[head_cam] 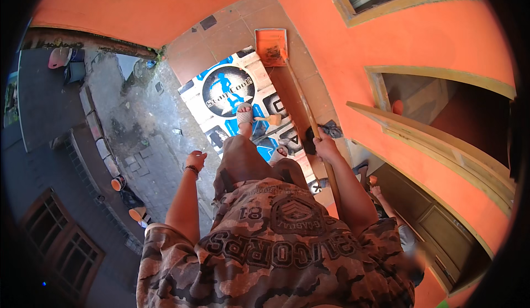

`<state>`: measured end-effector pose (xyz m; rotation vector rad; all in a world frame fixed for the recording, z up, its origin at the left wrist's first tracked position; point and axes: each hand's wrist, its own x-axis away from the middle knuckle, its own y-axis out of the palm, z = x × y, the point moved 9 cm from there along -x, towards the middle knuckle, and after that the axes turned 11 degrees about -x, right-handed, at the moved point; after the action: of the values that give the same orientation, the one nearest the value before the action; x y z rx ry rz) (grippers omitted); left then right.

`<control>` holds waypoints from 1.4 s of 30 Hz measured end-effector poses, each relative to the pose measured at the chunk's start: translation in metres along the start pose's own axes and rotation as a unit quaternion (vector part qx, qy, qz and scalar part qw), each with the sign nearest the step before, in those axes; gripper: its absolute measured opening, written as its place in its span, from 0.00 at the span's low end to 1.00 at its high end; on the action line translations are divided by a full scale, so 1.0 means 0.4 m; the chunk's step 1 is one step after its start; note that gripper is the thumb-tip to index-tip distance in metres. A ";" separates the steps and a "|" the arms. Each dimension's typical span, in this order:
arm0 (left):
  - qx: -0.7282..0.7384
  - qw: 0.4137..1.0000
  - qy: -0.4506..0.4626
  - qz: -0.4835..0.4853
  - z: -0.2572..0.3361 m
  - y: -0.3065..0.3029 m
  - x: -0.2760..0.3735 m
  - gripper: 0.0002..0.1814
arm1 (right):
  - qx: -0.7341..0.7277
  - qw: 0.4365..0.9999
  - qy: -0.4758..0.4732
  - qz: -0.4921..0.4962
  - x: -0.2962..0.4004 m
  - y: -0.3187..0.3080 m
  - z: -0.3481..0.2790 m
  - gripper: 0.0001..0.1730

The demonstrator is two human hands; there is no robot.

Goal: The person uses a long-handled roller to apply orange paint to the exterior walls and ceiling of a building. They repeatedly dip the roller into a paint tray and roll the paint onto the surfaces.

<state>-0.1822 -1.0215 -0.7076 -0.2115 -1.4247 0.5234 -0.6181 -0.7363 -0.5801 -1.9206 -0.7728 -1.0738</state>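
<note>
My right hand (pixel 327 145) is closed around a long wooden handle (pixel 305 105), whose far end meets an orange dustpan (pixel 271 39) on the tiled floor. Dark debris lies in the pan. My left hand (pixel 196 160) hangs at my left side, fingers curled, with a bracelet at the wrist; no object shows in it. Under my feet lies a printed mat (pixel 198 105) in white, blue and black. A small orange-tan object (pixel 273 119) with a pale tip is beside my slippered foot. Dark crumpled material (pixel 331 129) rests on the floor just beyond my right hand.
An orange wall (pixel 323 55) with wood-framed openings runs along the right, where a window leaf (pixel 434 142) juts out. Another person (pixel 385 204) is at the lower right. Rough paving (pixel 140 142) lies to the left, with pots (pixel 118 183) along its far side.
</note>
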 end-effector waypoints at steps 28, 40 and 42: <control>-0.030 0.999 0.023 0.007 -0.195 0.438 0.291 0.23 | 0.133 0.990 -0.055 0.002 0.184 -0.058 0.531 0.33; -0.034 0.989 0.120 0.075 -0.023 0.319 0.316 0.23 | 0.074 0.994 -0.077 -0.006 0.159 -0.051 0.450 0.33; -0.039 0.991 0.112 0.060 -0.010 0.318 0.291 0.23 | 0.088 0.995 -0.049 -0.014 0.233 -0.055 0.512 0.34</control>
<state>-0.1993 -0.8561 -0.6616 -0.4078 -1.2181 0.5252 -0.5109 -0.5383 -0.5584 -1.8282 -0.9198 -0.9018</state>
